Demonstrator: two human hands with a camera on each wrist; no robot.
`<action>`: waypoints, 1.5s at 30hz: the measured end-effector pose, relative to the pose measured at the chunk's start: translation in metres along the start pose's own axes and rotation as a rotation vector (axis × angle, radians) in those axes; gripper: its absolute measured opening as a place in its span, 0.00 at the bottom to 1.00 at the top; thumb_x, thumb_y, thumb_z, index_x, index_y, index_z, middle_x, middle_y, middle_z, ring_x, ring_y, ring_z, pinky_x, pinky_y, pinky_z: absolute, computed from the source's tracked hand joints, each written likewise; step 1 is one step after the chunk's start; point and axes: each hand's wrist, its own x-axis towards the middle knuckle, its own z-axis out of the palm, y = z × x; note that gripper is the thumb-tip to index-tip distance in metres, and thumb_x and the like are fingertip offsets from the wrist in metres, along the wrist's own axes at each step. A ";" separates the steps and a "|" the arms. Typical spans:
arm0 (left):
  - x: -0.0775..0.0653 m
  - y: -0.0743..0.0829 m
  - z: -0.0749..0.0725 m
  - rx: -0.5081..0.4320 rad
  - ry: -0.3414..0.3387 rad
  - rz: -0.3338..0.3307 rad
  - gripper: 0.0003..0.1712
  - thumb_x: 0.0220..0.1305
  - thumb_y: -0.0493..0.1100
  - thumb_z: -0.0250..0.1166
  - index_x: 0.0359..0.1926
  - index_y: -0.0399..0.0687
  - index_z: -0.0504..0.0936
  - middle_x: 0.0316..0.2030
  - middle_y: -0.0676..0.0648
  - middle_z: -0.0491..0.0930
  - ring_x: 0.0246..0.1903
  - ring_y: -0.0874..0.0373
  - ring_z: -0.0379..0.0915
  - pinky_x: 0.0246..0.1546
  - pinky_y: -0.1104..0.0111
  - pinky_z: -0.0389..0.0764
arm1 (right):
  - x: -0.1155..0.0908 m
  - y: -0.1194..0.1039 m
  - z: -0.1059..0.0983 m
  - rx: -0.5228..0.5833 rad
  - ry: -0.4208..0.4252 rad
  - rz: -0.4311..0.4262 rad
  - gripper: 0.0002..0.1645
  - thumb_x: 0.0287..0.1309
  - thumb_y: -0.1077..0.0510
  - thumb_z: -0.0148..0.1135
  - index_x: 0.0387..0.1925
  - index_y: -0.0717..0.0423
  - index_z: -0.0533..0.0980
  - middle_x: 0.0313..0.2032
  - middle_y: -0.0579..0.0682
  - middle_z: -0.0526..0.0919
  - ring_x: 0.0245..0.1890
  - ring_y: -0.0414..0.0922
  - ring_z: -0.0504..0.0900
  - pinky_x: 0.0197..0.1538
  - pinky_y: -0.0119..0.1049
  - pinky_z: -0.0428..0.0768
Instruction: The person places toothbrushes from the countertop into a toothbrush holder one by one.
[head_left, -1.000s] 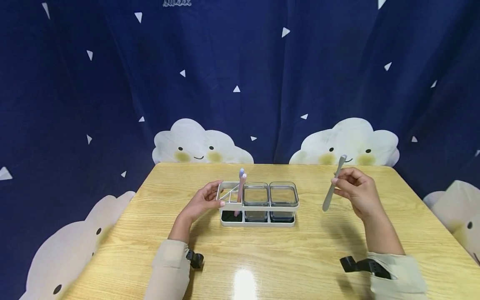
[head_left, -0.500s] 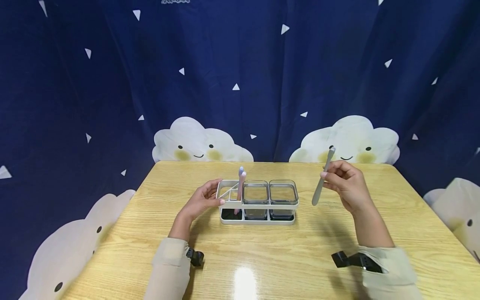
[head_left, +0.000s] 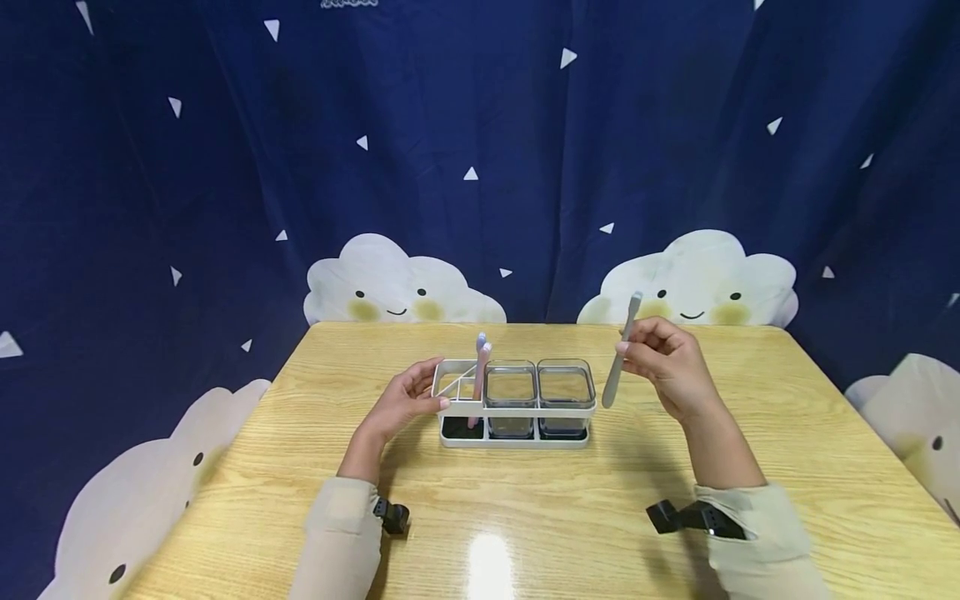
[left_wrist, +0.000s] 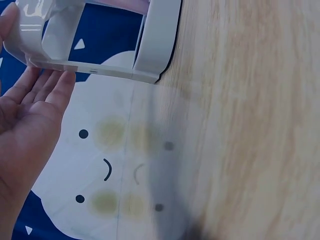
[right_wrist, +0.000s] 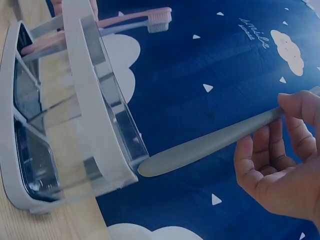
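Observation:
My left hand (head_left: 401, 408) grips the left end of a white toothbrush holder (head_left: 517, 444), thumb on the front rail and fingers at the side and back. In its left compartment a pink toothbrush (head_left: 481, 375) and a blue-lilac toothbrush (head_left: 482, 339) stand tilted, heads up. Two clear square cups (head_left: 512, 400) fill the middle and right compartments. Just right of the holder, my right hand (head_left: 670, 367) pinches a grey toothbrush (right_wrist: 215, 144) by its upper handle. Its head points up and its rounded handle end hangs low, close to the holder's right end in the head view.
The wooden table (head_left: 570, 517) reaches past both forearms. Behind it hangs a dark blue curtain (head_left: 472, 108) with white triangles and clouds. A black wrist camera (head_left: 392, 517) sits on the left wrist and another camera (head_left: 686, 518) on the right.
My right hand has moved left with the grey toothbrush, bringing it close to the holder's right end, and the toothbrush stands more upright. My left hand and the holder have stayed in place.

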 end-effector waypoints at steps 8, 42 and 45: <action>0.002 -0.007 -0.003 0.039 0.005 0.011 0.43 0.51 0.27 0.67 0.67 0.36 0.58 0.61 0.35 0.64 0.61 0.36 0.56 0.54 0.67 0.69 | 0.004 0.003 0.013 0.037 -0.037 0.011 0.15 0.54 0.77 0.55 0.31 0.55 0.77 0.28 0.48 0.76 0.29 0.40 0.79 0.33 0.33 0.80; 0.004 -0.004 -0.004 0.076 0.000 -0.009 0.41 0.51 0.30 0.68 0.66 0.38 0.62 0.59 0.37 0.68 0.59 0.35 0.58 0.51 0.65 0.72 | 0.015 0.020 0.073 0.052 -0.142 0.027 0.14 0.53 0.75 0.56 0.29 0.53 0.75 0.27 0.49 0.75 0.29 0.41 0.77 0.34 0.33 0.80; 0.003 -0.005 -0.003 0.074 0.010 -0.015 0.40 0.50 0.30 0.69 0.65 0.39 0.63 0.58 0.38 0.69 0.59 0.36 0.59 0.51 0.65 0.72 | 0.015 0.021 0.078 0.066 -0.156 0.027 0.13 0.53 0.75 0.56 0.29 0.53 0.75 0.27 0.49 0.75 0.29 0.41 0.76 0.34 0.33 0.80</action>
